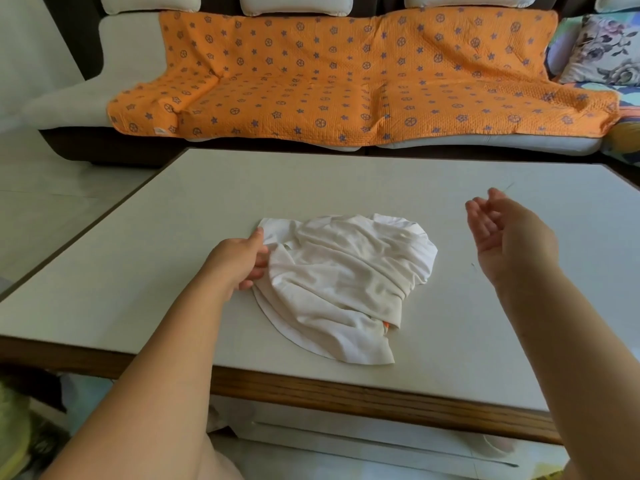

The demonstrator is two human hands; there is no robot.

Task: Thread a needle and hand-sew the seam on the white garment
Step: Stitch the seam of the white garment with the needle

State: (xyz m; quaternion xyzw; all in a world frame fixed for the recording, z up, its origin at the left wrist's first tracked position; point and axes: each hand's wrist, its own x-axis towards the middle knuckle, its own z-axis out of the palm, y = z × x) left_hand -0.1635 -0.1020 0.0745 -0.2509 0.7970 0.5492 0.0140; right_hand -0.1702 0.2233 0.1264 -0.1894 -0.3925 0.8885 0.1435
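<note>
Left grip: my left hand (239, 261) pinches the left edge of the white garment (346, 278), with the thumb on top and the fingers tucked under the fold.
Right grip: my right hand (502, 233) hovers over the counter (346, 181), right of the garment and apart from it. The palm is turned left and the fingers are loosely spread. I cannot tell whether it holds anything.
Garment position: a crumpled heap at mid-counter, with its near hem close to the near edge.
Needle and thread: a faint thin line (509, 187) shows just past the right fingertips. It is too fine for me to identify.
Risk, lost needle: if that line is the needle, I judge that a loose hold drops it onto the pale counter, where it is hard to find.
Risk, hidden seam: the folds conceal the seam, so stitching before flattening may catch two layers.
Risk, slide: a one-sided pull may drag the heap towards the near edge.
</note>
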